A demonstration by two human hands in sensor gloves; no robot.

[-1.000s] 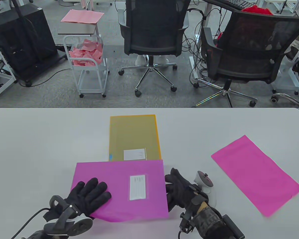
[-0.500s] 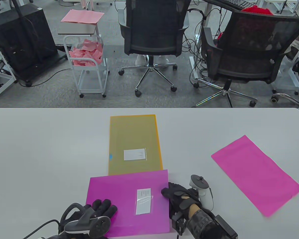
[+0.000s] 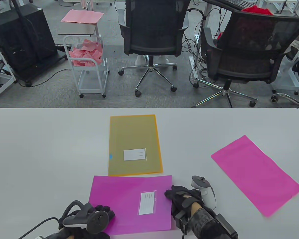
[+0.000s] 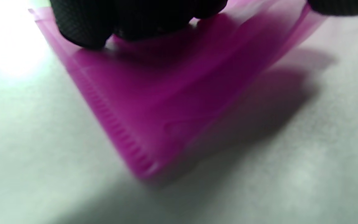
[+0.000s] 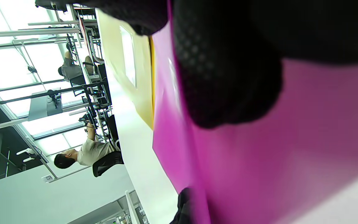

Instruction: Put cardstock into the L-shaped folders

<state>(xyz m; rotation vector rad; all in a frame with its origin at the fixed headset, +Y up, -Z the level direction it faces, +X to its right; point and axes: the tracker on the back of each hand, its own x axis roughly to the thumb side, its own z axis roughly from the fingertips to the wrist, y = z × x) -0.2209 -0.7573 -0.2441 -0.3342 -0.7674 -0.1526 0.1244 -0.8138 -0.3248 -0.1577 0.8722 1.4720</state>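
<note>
A magenta L-shaped folder with a white label lies at the table's near edge. My left hand holds its near left corner; the left wrist view shows fingers on top of the folder and its corner lifted off the table. My right hand grips the folder's right edge; in the right wrist view a finger lies against the folder. A yellow folder with a white label lies just beyond. A sheet of pink cardstock lies at the right, apart from both hands.
The white table ends at a far edge, with two office chairs and a wire cart of pink scraps on the floor behind it. The yellow folder also shows in the right wrist view.
Both hands have pulled the magenta folder toward the near edge and turned it, uncovering the yellow folder's near end. The left hand has slid from the folder's top back to its near left corner.
</note>
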